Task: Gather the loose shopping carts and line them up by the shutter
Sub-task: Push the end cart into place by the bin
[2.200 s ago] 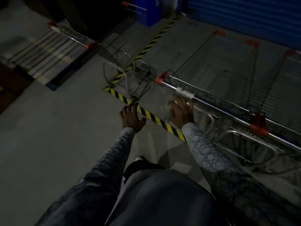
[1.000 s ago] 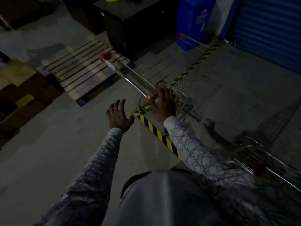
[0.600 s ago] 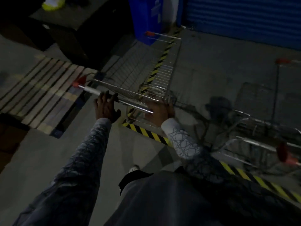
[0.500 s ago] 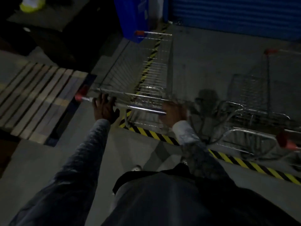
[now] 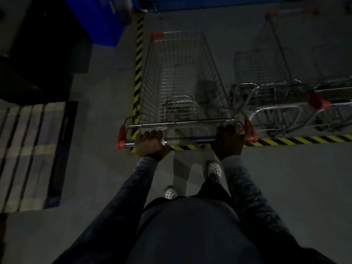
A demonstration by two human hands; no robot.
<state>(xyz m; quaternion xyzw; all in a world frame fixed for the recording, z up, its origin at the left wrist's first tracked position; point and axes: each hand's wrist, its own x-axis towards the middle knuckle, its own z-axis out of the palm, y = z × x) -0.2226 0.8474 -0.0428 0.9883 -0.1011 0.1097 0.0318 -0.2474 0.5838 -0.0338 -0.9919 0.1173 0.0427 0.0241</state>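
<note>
Left hand (image 5: 150,143) and right hand (image 5: 229,140) grip the shopping cart (image 5: 150,77) by its handle (image 5: 188,141); parked carts (image 5: 276,79) stand just right of it, striped tape (image 5: 138,60) and blue bin (image 5: 99,18) left.

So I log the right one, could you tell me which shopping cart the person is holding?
The cart straight ahead, alongside the striped tape: the left hand and right hand both grip its handle. The carts to its right stand untouched.
</note>
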